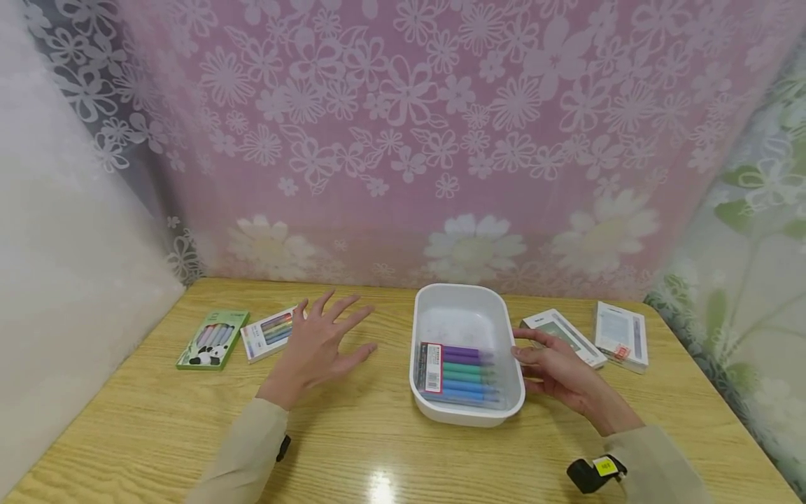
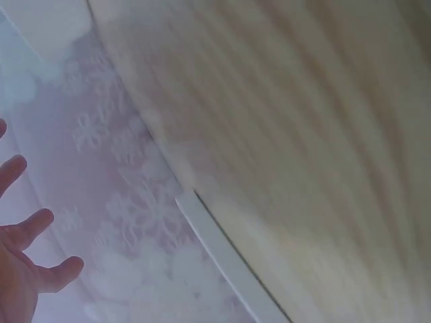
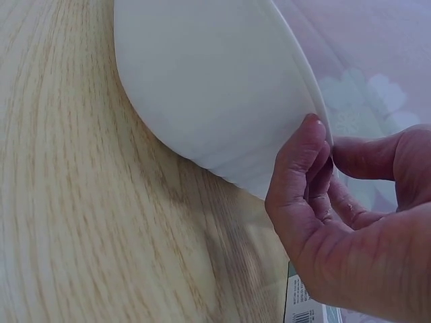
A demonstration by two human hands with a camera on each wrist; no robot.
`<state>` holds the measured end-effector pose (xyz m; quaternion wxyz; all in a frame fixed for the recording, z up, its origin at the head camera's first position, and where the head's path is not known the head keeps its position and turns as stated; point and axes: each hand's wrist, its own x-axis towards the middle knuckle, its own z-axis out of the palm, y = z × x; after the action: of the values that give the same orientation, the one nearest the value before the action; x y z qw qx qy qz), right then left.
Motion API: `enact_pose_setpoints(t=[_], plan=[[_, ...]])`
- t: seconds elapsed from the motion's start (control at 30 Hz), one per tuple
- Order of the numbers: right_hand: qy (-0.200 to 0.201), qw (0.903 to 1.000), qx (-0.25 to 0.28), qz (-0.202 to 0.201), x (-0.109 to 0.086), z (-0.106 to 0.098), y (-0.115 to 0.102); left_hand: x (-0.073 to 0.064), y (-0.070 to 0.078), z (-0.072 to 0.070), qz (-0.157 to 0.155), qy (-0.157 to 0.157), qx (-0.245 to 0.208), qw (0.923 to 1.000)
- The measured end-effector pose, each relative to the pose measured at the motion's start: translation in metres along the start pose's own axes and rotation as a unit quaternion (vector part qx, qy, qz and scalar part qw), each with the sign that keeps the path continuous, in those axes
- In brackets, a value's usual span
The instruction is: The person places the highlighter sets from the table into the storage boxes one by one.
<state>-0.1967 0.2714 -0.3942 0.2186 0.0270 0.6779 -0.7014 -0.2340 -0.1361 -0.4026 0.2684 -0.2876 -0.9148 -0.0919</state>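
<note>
A white plastic bin (image 1: pixel 462 418) stands on the table, and a clear pack of purple, green and blue pens (image 1: pixel 466 374) lies in its near half. My right hand (image 1: pixel 563 374) pinches the bin's right rim. Seen from the right wrist, the curled fingers (image 3: pixel 296 158) lie against the outer wall and the thumb meets the rim. To the left of the bin, my left hand (image 1: pixel 321 343) is raised with fingers spread and holds nothing. It overlaps the right end of a white box of coloured pens (image 1: pixel 267 334) in the head view.
At the far left lies a green panda-print box of pens (image 1: pixel 213 341). Right of the bin lie a white box with a green panel (image 1: pixel 562 336), partly behind the right hand, and a pale boxed set (image 1: pixel 620 336). A floral curtain (image 1: pixel 403 140) hangs behind the wooden table (image 1: pixel 352 448).
</note>
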Motion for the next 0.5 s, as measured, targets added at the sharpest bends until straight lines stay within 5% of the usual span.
enact_pose_setpoints(t=[0.5], plan=[[0.004, 1.0000, -0.003, 0.001, 0.000, 0.001, -0.001, -0.024, -0.055, -0.020, -0.061, -0.084, 0.026, 0.9942]])
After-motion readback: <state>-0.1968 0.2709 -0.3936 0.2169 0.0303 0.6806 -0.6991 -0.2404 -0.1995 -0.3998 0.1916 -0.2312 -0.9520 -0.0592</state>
